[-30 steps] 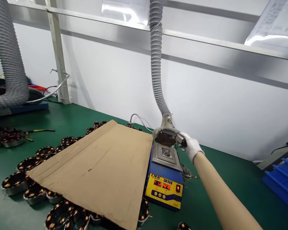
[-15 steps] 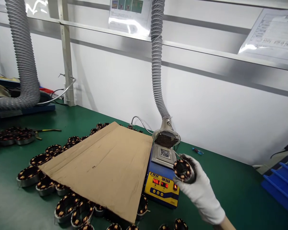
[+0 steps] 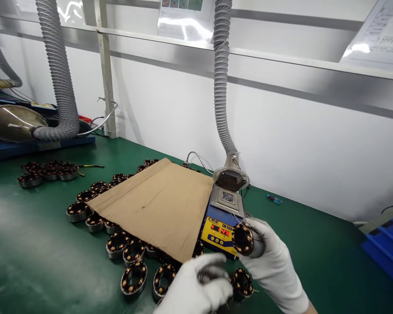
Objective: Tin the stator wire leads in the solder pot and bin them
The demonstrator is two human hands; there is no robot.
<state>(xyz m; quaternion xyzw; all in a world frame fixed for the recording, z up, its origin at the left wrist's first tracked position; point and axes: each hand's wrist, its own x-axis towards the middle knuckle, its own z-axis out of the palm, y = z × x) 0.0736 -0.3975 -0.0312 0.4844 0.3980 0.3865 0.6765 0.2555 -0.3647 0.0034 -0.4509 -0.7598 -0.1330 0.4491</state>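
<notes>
My right hand (image 3: pixel 273 261), in a white glove, is wrapped around a motor stator (image 3: pixel 243 240), a metal ring with copper windings inside. It holds the stator on its side in front of the blue-and-yellow solder pot (image 3: pixel 221 235); thin wire ends stick up from it. At the bottom centre my left hand (image 3: pixel 198 285), also gloved, has its fingers bent but apart, slightly blurred, and I see nothing held in it. Just right of its fingertips lies another stator (image 3: pixel 242 282). Several more stators (image 3: pixel 134 278) stand on the green bench to its left.
A cardboard sheet (image 3: pixel 157 203) covers part of the stator group. Over the pot hangs an extraction hood (image 3: pixel 231 176) on a grey hose (image 3: pixel 221 78). Small cutters (image 3: pixel 274 199) lie behind, blue trays (image 3: pixel 386 248) at right. More stators (image 3: pixel 50 171) sit far left.
My left hand has come into view at the bottom centre. My right hand still holds the stator, now turned more sideways and slightly lower. The view has shifted left.
</notes>
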